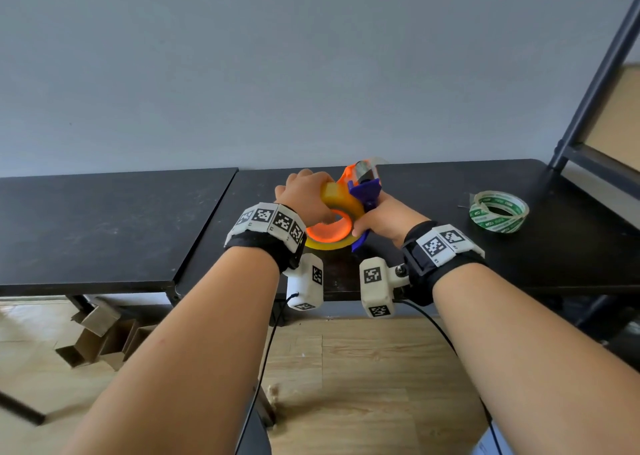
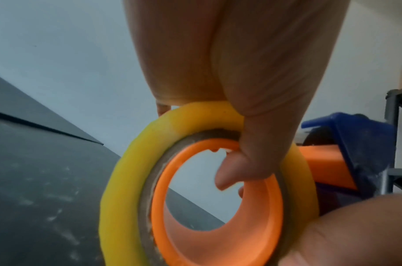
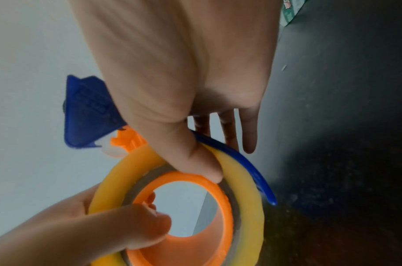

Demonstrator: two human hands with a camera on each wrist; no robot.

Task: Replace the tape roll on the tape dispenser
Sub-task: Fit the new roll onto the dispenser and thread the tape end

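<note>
Both hands hold an orange and blue tape dispenser (image 1: 364,188) just above the black table (image 1: 104,233). A yellow tape roll (image 1: 336,194) sits round its orange hub (image 1: 331,230). My left hand (image 1: 304,195) grips the roll (image 2: 127,180) from the left, thumb hooked into the hub (image 2: 272,216). My right hand (image 1: 384,217) grips the dispenser from the right. Its thumb presses on the roll (image 3: 241,180) by the hub (image 3: 224,207), and its fingers lie behind the blue curved arm (image 3: 245,162). The blue cutter head (image 3: 88,111) points away from me.
A second tape roll (image 1: 498,212) with green print lies flat on the table to the right. A dark metal shelf frame (image 1: 595,108) stands at the table's right end. Cardboard boxes (image 1: 104,337) sit on the wooden floor under the left table. A grey wall is close behind.
</note>
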